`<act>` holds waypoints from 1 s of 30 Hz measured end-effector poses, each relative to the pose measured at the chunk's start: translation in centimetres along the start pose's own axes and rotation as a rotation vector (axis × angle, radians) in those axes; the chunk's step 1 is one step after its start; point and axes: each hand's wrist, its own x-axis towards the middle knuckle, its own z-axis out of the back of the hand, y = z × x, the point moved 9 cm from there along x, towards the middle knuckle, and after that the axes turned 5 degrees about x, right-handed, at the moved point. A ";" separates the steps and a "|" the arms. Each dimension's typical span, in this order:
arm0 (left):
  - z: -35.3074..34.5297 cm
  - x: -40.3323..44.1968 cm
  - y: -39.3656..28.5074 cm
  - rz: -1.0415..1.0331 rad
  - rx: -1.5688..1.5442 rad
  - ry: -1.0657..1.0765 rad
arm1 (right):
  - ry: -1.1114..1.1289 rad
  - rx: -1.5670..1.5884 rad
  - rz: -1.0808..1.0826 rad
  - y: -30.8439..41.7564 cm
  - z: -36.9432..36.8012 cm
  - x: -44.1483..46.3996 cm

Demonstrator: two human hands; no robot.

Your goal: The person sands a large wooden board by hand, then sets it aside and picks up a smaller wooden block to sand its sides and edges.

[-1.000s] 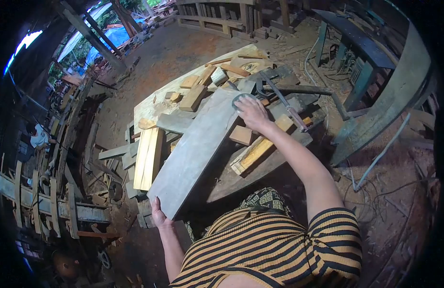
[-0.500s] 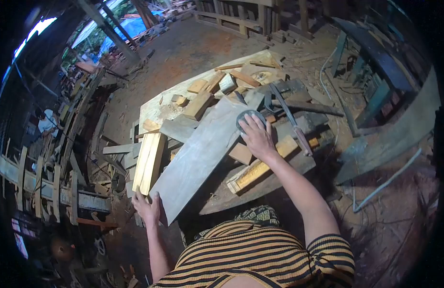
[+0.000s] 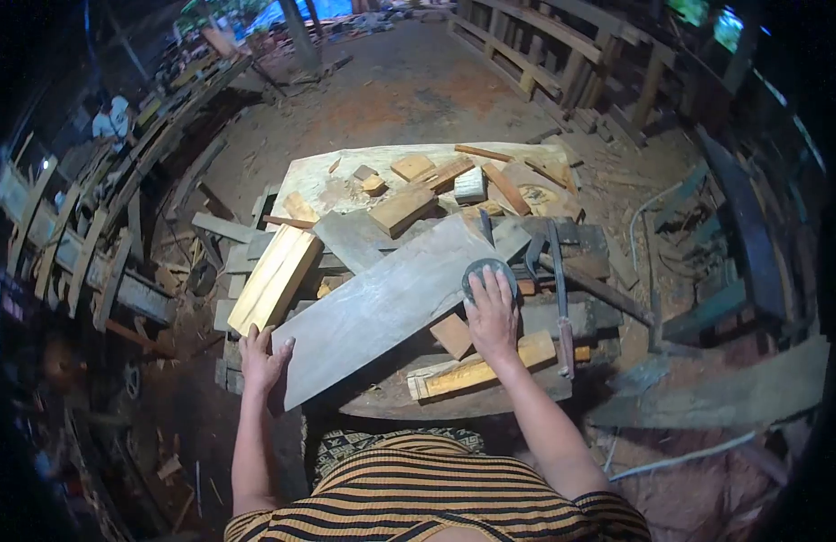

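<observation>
A long grey wooden board (image 3: 373,312) lies slantwise across the pile on the workbench. My right hand (image 3: 493,321) rests over a dark round disc (image 3: 476,268) at the board's right edge, its fingers laid across the top. What the disc is, I cannot make out. At the board's near left end is my left hand (image 3: 262,359), with thumb and fingers apart. Its thumb is by the board's edge, and its fingertips are close to the end of a pale yellow wood block (image 3: 275,278); actual contact is unclear.
Offcuts, including a thick wood block (image 3: 404,212), lie on a pale slab (image 3: 323,172) behind. A bow-shaped saw (image 3: 562,298) and a yellowish timber piece (image 3: 481,366) are at the right. Timber racks (image 3: 535,68) stand behind; another person (image 3: 112,122) is far left.
The camera view has turned, so the bench and board appear at a different angle. Both hands keep nearly the same places relative to the board, the right still on the disc.
</observation>
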 end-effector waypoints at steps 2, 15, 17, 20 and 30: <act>-0.1 0.1 0.1 -0.007 0.031 -0.018 | -0.008 0.008 -0.011 -0.2 0.1 0.1; -0.5 0.7 0.4 0.013 -0.027 0.064 | -0.028 0.030 0.076 0.2 0.1 0.2; -0.1 0.2 0.3 0.019 -0.020 0.043 | -0.040 0.044 0.067 0.0 0.2 0.2; -0.6 0.6 0.7 0.013 -0.026 0.054 | -0.035 0.057 0.044 0.0 0.4 0.1; 0.7 0.2 -0.9 -0.056 -0.045 0.012 | -0.065 0.079 -0.011 -0.9 0.2 -0.1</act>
